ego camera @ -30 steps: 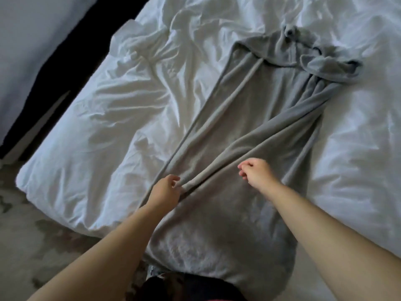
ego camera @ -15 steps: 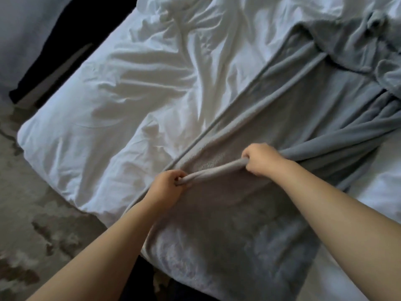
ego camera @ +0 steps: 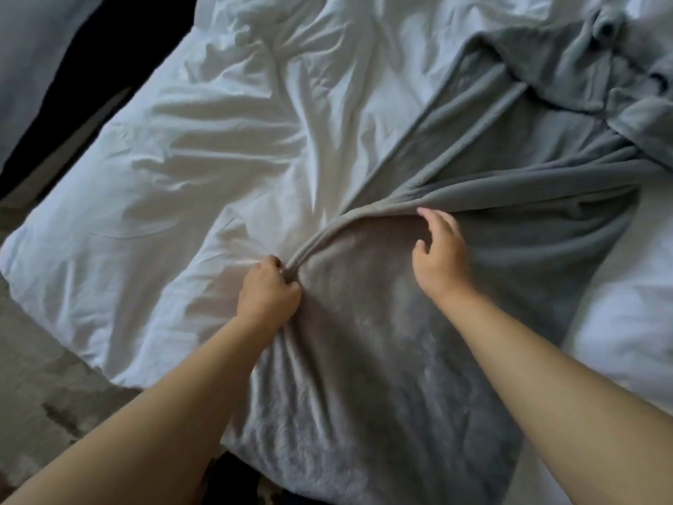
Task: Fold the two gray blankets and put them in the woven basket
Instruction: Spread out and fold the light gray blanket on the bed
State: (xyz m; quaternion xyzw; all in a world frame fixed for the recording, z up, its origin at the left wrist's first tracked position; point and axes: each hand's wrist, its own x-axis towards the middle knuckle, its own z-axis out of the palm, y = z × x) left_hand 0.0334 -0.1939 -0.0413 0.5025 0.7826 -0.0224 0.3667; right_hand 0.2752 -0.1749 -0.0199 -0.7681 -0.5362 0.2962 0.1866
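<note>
- The soft gray fleece blanket (ego camera: 382,359) is spread lengthwise on the bed, with its near end draped over the bed's near edge.
- A bunched ridge of the blanket's left edge is gripped in the left hand (ego camera: 267,293), whose fingers are curled tightly around it.
- The right hand (ego camera: 440,256) is held loosely spread over the blanket, with fingertips (ego camera: 424,213) touching the raised fold that runs from the left hand.
- The rumpled white duvet (ego camera: 182,176) is seen beneath and on both sides of the blanket.
- The blanket's far end is shown crumpled in a heap at the upper right.
- A mottled beige carpet (ego camera: 36,377) is visible at the left.
</note>
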